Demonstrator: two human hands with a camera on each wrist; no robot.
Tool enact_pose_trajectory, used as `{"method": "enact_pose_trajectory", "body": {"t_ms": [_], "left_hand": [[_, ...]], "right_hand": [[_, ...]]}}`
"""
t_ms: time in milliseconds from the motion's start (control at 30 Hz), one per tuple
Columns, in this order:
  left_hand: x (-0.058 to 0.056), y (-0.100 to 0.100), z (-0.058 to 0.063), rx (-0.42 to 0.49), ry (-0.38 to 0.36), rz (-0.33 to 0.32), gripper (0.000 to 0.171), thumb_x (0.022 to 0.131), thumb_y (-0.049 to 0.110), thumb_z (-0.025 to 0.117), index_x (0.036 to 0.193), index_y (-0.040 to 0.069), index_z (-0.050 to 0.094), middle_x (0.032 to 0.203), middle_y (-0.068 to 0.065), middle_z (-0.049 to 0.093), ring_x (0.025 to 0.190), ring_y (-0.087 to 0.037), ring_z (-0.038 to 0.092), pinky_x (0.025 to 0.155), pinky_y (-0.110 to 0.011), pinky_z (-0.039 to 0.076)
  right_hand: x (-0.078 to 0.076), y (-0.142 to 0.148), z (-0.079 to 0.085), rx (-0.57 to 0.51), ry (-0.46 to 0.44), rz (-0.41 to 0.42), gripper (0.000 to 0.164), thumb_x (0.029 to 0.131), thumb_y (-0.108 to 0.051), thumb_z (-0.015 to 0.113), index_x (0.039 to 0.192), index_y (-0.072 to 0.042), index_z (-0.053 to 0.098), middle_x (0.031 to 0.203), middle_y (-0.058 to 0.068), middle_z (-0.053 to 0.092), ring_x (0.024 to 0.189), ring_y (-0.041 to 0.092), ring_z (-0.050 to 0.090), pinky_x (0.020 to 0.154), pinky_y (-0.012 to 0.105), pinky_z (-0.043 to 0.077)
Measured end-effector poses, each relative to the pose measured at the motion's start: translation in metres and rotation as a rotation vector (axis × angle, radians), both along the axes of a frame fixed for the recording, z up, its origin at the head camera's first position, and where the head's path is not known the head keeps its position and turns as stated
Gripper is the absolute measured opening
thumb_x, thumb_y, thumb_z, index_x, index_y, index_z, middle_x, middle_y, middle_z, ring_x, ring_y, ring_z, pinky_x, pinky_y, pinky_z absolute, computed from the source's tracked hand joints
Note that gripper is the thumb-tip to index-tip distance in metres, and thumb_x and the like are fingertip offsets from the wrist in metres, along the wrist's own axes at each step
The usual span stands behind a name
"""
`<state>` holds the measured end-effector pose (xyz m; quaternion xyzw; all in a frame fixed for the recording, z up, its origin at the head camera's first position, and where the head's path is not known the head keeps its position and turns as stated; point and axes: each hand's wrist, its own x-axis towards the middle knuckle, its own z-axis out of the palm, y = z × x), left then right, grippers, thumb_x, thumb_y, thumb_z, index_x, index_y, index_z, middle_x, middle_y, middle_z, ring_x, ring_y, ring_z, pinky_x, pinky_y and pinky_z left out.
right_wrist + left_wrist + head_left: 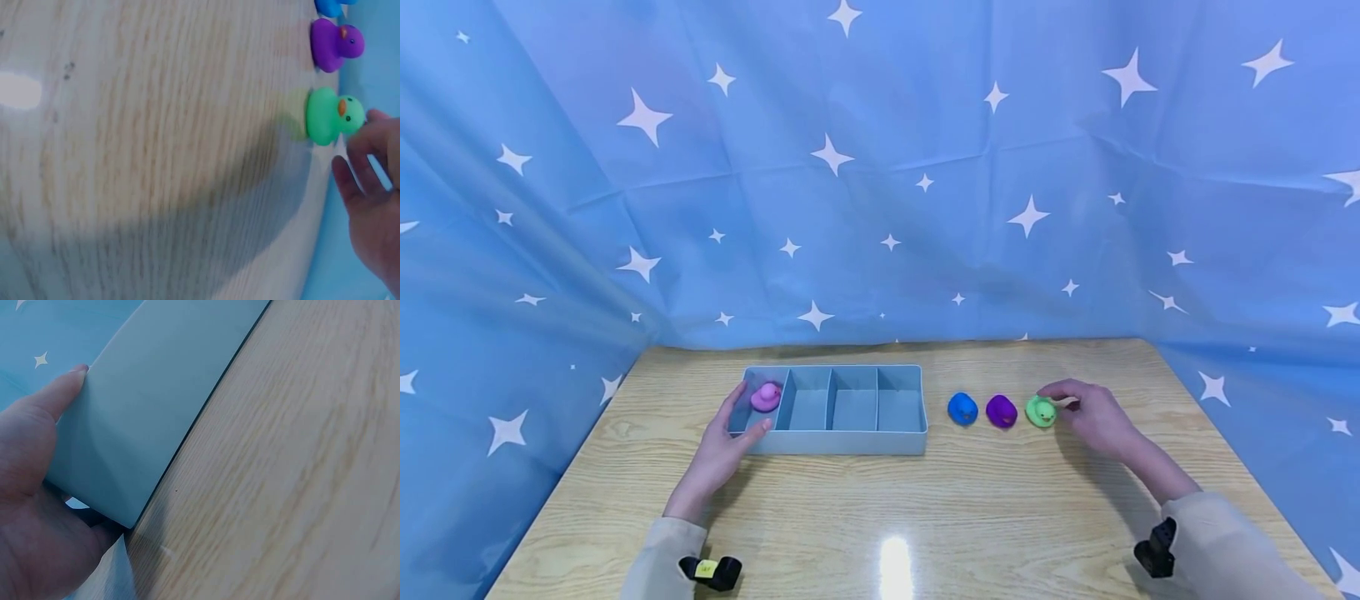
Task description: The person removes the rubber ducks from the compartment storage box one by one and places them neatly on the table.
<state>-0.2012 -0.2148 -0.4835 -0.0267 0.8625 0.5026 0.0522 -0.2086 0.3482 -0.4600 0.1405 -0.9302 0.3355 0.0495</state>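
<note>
A grey-blue divided box (pixel 838 442) lies on the wooden table, with a pink rubber duck (pixel 766 397) in its leftmost compartment. My left hand (pixel 718 450) grips the box's left end; in the left wrist view, the thumb (pixel 65 390) lies at the box's upper edge. Right of the box, a blue rubber duck (pixel 962 409), a purple rubber duck (pixel 1002 412) and a green rubber duck (pixel 1041 411) stand in a row. My right hand (pixel 1093 419) is at the green duck's right side. In the right wrist view, its lower fingertip is apart from the duck (pixel 322 117).
Beside the pink duck's compartment, the box has more compartments divided by thin walls (pixel 830 400). A blue cloth with white stars (pixel 880 183) hangs behind and beside the table (pixel 1000 517). Dark devices (pixel 1157 547) are strapped on both wrists over light sleeves.
</note>
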Motion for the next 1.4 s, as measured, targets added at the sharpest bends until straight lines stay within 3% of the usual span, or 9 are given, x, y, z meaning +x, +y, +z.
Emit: {"method": "enact_pose_trajectory", "body": {"t_ms": [267, 700, 833, 1400], "left_hand": [[0.002, -0.001, 0.002, 0.003, 0.013, -0.016, 0.09, 0.1, 0.046, 0.065, 0.167, 0.021, 0.011, 0.169, -0.022, 0.011, 0.154, -0.045, 0.007, 0.119, -0.069, 0.014], [0.001, -0.002, 0.001, 0.007, 0.013, -0.016, 0.088, 0.101, 0.044, 0.064, 0.167, 0.022, 0.01, 0.169, -0.022, 0.01, 0.154, -0.046, 0.007, 0.118, -0.07, 0.014], [-0.001, -0.002, 0.0, 0.009, 0.019, -0.02, 0.087, 0.101, 0.042, 0.064, 0.167, 0.022, 0.01, 0.17, -0.021, 0.01, 0.154, -0.045, 0.007, 0.119, -0.069, 0.014], [0.0, -0.001, 0.001, 0.02, 0.021, -0.016, 0.088, 0.101, 0.042, 0.065, 0.167, 0.02, 0.011, 0.17, -0.02, 0.01, 0.155, -0.044, 0.006, 0.12, -0.067, 0.013]], "right_hand": [[-0.003, 0.0, 0.009, -0.006, 0.017, -0.027, 0.035, 0.089, 0.017, 0.059, 0.121, 0.007, 0.069, 0.117, 0.026, 0.069, 0.107, 0.046, 0.065, 0.088, 0.054, 0.057], [-0.013, -0.028, 0.037, -0.025, -0.014, 0.082, 0.036, 0.091, 0.014, 0.061, 0.125, 0.005, 0.067, 0.121, 0.023, 0.068, 0.109, 0.041, 0.065, 0.084, 0.034, 0.059], [-0.015, -0.039, 0.041, -0.046, -0.019, 0.101, 0.035, 0.09, 0.014, 0.062, 0.124, 0.007, 0.067, 0.121, 0.023, 0.068, 0.108, 0.043, 0.065, 0.084, 0.033, 0.059], [-0.032, -0.088, 0.057, -0.07, -0.011, 0.162, 0.032, 0.093, 0.003, 0.068, 0.125, 0.003, 0.069, 0.12, 0.018, 0.07, 0.105, 0.034, 0.067, 0.087, 0.045, 0.059]]}}
